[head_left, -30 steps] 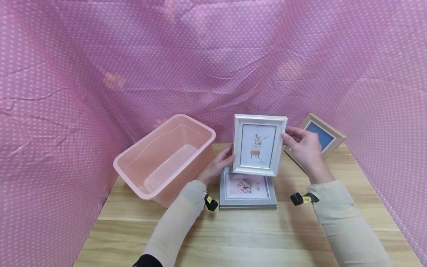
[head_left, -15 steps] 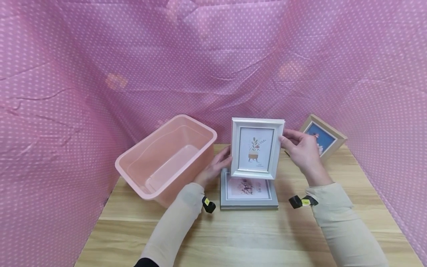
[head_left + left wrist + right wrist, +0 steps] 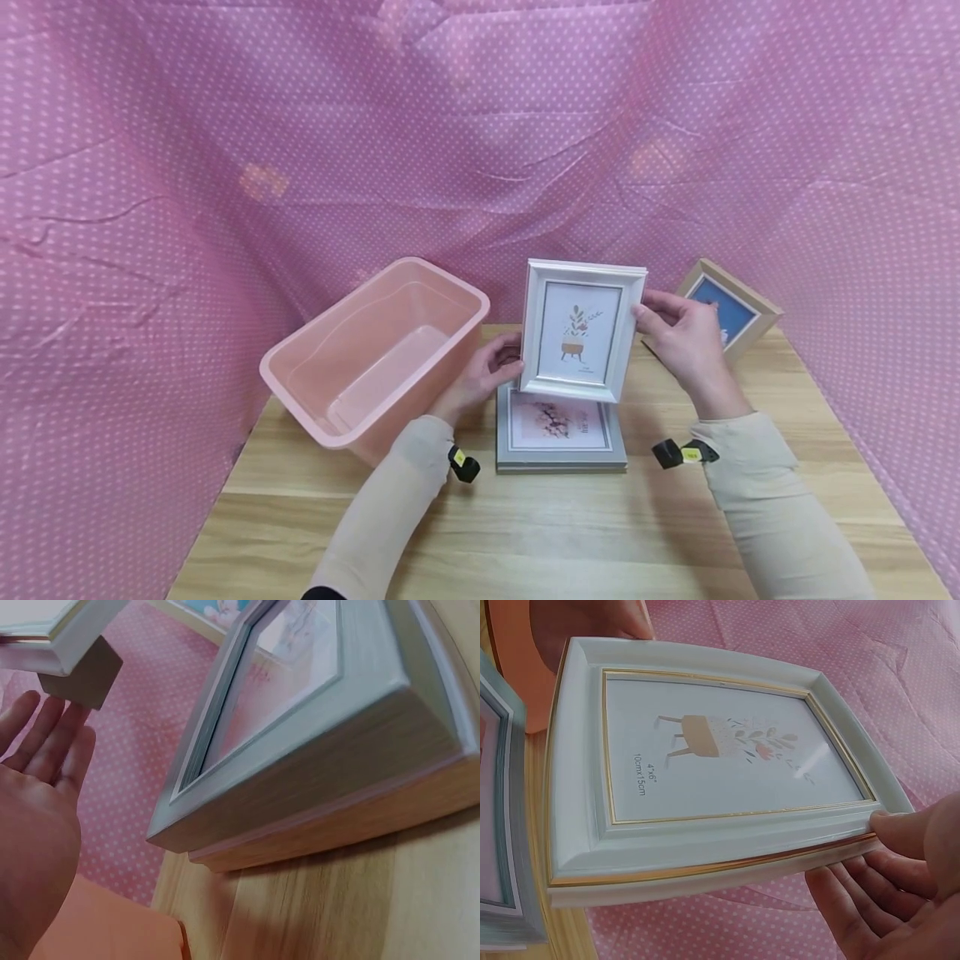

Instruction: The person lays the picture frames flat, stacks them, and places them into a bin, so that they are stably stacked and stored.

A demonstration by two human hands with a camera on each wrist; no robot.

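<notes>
1. Pink cloth with white polka dots point(image 3: 450, 167) drapes the back and sides of a work area, above a table with light wood grain point(image 3: 570, 533)
2. A rectangular white picture frame with a moulded border point(image 3: 581, 329) stands near-upright in the air at the centre, its front turned to the head camera, showing a potted plant in a tan planter on legs
3. The person's right hand point(image 3: 686, 342) grasps that frame by its side edge, thumb at the front border and fingers behind
4. The left hand point(image 3: 483, 375) reaches to the opposite edge with fingers extended and relaxed, not clenched; in the left wrist view, fingertips meet a brown-grey piece point(image 3: 86, 675) at the underside of the white frame
5. Below, a grey picture frame with a pink floral print point(image 3: 558, 456) lies face up on the table, apart from the white one; a wood-toned layer shows underneath, though whether it is a separate frame cannot be told
6. At left, a deep salmon-pink plastic bin with rounded corners point(image 3: 442, 375) sits beside the left hand
7. At right, behind the right hand, a tan picture frame with a blue floral picture point(image 3: 723, 304) leans at an angle
8. Beige sleeves point(image 3: 780, 500) cover both forearms, a small black device point(image 3: 675, 454) at each wrist
</notes>
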